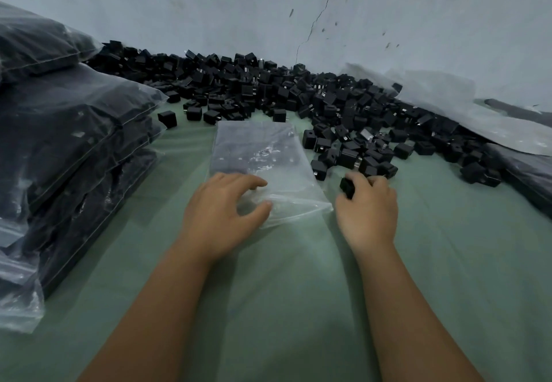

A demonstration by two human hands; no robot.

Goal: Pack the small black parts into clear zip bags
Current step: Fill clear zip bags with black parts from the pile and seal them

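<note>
Black part: gripped in your right hand fingers, just right of the clear zip bag; left hand pinches its near mouth.

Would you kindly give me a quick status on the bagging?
Left hand pinching clear zip bag at near end. Right hand gripping one black part. Nothing blocking.
</note>
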